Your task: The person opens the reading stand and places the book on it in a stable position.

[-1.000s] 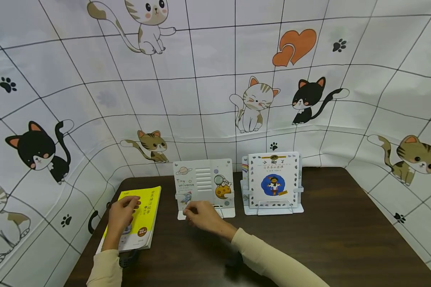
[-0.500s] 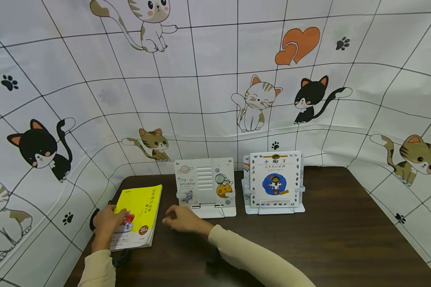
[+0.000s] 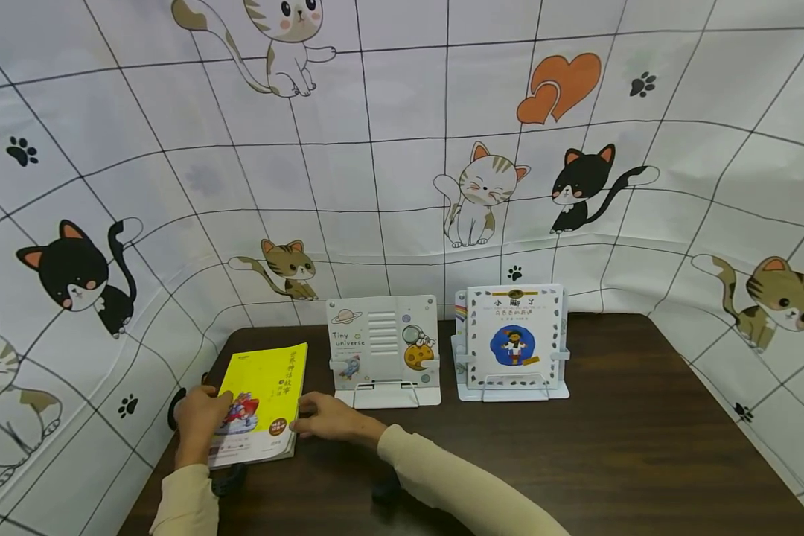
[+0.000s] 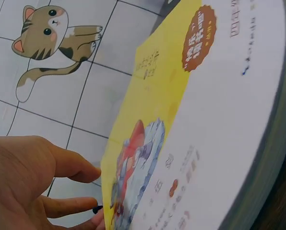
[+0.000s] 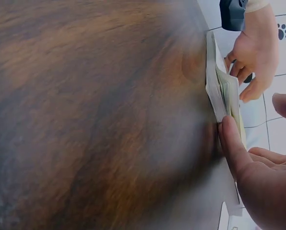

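A thick yellow-and-white paperback book [image 3: 268,380] lies at the left of the table. My left hand [image 3: 199,417] is at its left edge, the thumb against the cover; in the left wrist view the other fingers reach behind that edge. Gripping there looks likely, though the fingertips are partly hidden. At the opposite edge, my right hand [image 3: 335,417] touches the book with its fingers apart. The right wrist view has one straight digit of the right hand [image 5: 263,182] against the page edges [image 5: 222,91], which are slightly fanned.
A white "Tiny universe" book stand [image 3: 382,342] is just behind the right hand. Beside it, another stand [image 3: 472,394] holds a white picture book [image 3: 514,339]. A cat-patterned cloth [image 3: 402,179] surrounds the dark wooden table [image 3: 616,432].
My left hand came off the top of the cover to the book's left edge. The right hand moved left from the stand to the book's right edge. The book shifted slightly right.
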`<state>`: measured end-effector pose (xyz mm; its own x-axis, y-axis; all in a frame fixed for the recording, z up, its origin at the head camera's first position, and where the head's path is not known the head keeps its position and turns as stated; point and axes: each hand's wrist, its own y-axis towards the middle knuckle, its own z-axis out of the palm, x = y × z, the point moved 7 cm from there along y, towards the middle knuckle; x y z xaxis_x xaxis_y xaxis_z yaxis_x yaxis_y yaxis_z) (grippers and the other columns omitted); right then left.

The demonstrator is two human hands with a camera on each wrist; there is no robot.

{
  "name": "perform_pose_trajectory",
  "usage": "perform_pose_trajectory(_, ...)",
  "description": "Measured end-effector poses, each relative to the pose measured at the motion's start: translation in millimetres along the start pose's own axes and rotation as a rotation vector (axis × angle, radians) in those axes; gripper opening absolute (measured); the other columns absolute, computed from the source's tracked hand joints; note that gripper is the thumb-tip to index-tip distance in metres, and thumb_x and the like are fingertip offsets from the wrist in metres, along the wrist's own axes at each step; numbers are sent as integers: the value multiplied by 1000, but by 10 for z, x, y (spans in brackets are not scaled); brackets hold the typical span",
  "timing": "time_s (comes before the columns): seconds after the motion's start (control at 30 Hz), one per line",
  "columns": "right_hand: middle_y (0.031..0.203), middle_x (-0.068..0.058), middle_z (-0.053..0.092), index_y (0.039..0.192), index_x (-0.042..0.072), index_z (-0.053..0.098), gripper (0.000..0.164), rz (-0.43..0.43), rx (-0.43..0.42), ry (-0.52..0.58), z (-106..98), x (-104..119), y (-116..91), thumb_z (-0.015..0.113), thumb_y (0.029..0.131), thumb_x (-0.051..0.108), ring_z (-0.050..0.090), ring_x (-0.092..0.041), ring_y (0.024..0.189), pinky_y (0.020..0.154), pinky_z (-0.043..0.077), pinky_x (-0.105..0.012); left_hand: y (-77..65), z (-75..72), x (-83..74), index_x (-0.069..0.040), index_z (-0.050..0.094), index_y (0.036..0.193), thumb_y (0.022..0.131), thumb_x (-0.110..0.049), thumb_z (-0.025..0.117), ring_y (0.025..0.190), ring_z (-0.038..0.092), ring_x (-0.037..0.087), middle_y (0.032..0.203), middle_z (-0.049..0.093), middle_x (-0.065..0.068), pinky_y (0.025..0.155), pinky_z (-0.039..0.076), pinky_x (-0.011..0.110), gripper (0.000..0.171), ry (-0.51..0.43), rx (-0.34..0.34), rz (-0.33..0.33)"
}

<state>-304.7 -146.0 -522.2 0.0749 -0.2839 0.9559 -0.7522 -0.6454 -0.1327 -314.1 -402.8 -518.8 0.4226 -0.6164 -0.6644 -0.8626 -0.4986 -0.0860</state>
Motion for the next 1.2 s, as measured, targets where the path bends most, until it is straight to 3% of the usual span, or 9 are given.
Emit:
perform_pose_trajectory(0.17,149,-20,62,150,-2,51,56,5,-17,13,-48,-7,-25,70,102,19,77,-23,103,94,62,-31,15,43,-3,25,40,147,103,-26,50,114,52,51,139,49,46,108,46,66,68,-50,36,-11)
perform_pose_trajectory(0.3,146,-20,63,147,-4,53,54,5,-32,34,-68,-49,-21,70,101,17,77,-22,102,94,62,-33,32,68,7,22,41,149,104,-29,55,102,59,43,133,54,41,91,56,51,69,-124,48,-12)
perform_pose_trajectory(0.57,143,-19,63,146,-4,54,51,6,-45,62,-91,-118,-2,69,101,14,76,-22,101,94,63,-37,0,125,-27,7,34,156,107,-27,53,101,59,35,140,52,33,77,49,29,63,-251,63,48)
perform_pose_trajectory(0.73,138,-19,65,144,-4,54,47,-1,-80,31,-121,-124,-8,68,102,13,75,-23,96,89,64,-37,-72,116,-4,-1,33,160,110,-32,51,83,64,19,146,56,31,65,52,24,61,-363,58,76)
perform_pose_trajectory(1.03,137,-19,69,147,-2,52,55,32,-161,-62,-180,-99,-8,72,101,21,75,-19,90,84,63,-33,-174,52,5,-11,34,161,111,-38,52,85,62,4,156,54,19,73,51,17,60,-484,49,90)
perform_pose_trajectory(1.1,137,-21,69,149,-3,50,58,28,-160,-50,-186,-74,-17,72,101,20,76,-23,94,86,64,-35,-198,28,4,-15,38,158,111,-37,55,86,63,3,151,58,11,74,53,16,55,-551,37,76)
perform_pose_trajectory(1.2,136,-24,69,152,-5,46,60,10,-133,-9,-180,-41,-32,70,103,18,76,-27,102,89,64,-39,-228,-8,-2,-21,48,147,109,-33,60,86,66,4,130,68,-8,73,57,19,41,-680,28,60)
